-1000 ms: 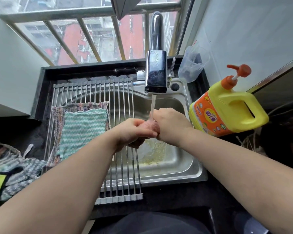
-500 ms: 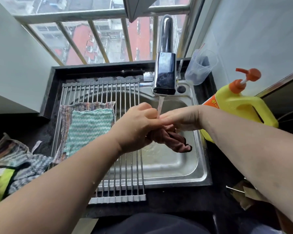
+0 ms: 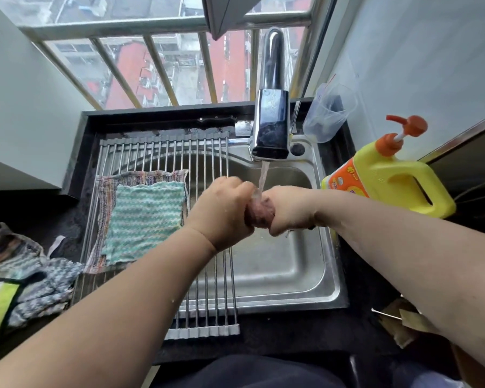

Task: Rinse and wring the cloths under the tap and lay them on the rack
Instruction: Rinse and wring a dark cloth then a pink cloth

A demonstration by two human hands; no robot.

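Observation:
A bunched dark pink cloth [image 3: 261, 215] is squeezed between my left hand [image 3: 224, 211] and my right hand [image 3: 287, 210], both fists closed on it. Water runs from the chrome tap [image 3: 270, 127] onto the cloth, above the steel sink [image 3: 280, 270]. A roll-up wire rack [image 3: 205, 278] spans the sink's left side. On it lies a striped cloth [image 3: 102, 203] with a green zigzag cloth [image 3: 144, 219] spread flat on top. Most of the pink cloth is hidden inside my fists.
A heap of patterned cloths [image 3: 34, 278] lies on the dark counter at left. A yellow detergent jug with an orange pump [image 3: 389, 180] stands right of the sink. Behind the tap sits a clear plastic cup [image 3: 329, 113]. Window bars close off the back.
Half a second ago the pink cloth hung loose below my hands. Now it is bunched tight between both fists under the stream. My view has shifted slightly.

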